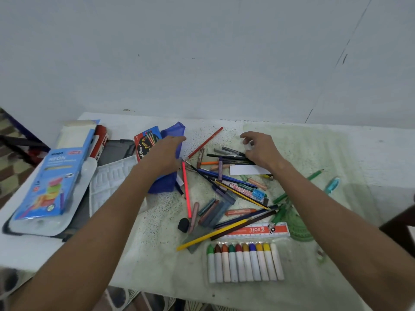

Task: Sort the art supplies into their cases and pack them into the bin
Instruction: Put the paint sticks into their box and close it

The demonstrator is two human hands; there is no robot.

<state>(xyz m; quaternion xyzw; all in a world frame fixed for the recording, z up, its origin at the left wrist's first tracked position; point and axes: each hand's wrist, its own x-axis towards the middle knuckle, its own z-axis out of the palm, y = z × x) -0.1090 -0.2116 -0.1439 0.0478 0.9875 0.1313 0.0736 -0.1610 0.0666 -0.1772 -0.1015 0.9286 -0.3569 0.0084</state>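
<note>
From my seat the table [336, 153] is almost all unsorted — barely begun, I judge. At the left edge the cases lie stacked: the neon pencil box [54, 173] on a clear tray, a red pencil carton [147, 141] behind. No bin shows. The blue pouch [167, 158] lies centre-left, my left hand [165, 151] resting on it, fingers nearly straight. The crayon pack [244, 262] and ruler [258, 230] sit near me. The loose pencils and pens [226, 176] sprawl mid-table; my right hand [260, 149] curls over dark pens — whether it grips them, I cannot tell.
</note>
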